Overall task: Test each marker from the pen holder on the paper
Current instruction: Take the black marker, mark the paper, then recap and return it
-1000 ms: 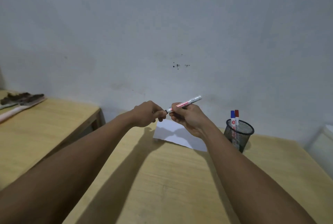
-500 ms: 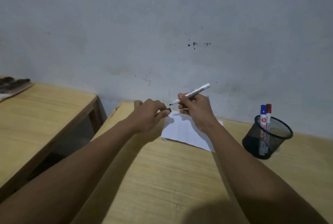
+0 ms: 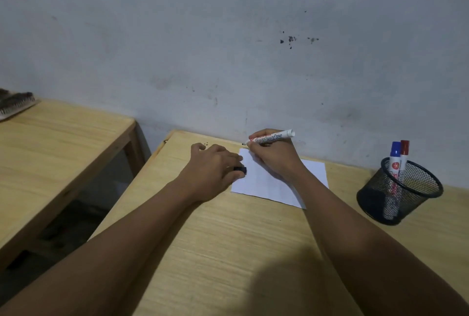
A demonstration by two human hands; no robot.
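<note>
A white sheet of paper (image 3: pixel 269 183) lies on the wooden table (image 3: pixel 228 244) near the wall. My right hand (image 3: pixel 272 158) rests on the paper and grips an uncapped white board marker (image 3: pixel 271 137), its black tip pointing left over the paper's far left corner. My left hand (image 3: pixel 214 171) lies at the paper's left edge and holds the marker's black cap (image 3: pixel 63 169). At the right stands a black mesh pen holder (image 3: pixel 399 192) containing a blue-capped marker (image 3: pixel 394 160) and a red-capped marker (image 3: pixel 404 153), both upright.
A second wooden table (image 3: pixel 58 153) stands to the left, separated by a gap. Dark brush-like objects (image 3: pixel 15 103) lie at its far left corner. A grey wall (image 3: pixel 228 49) runs directly behind both tables.
The cap has come off the marker and stays in my left hand. Both hands have dropped onto the table, the right one bringing the marker down to the paper.
</note>
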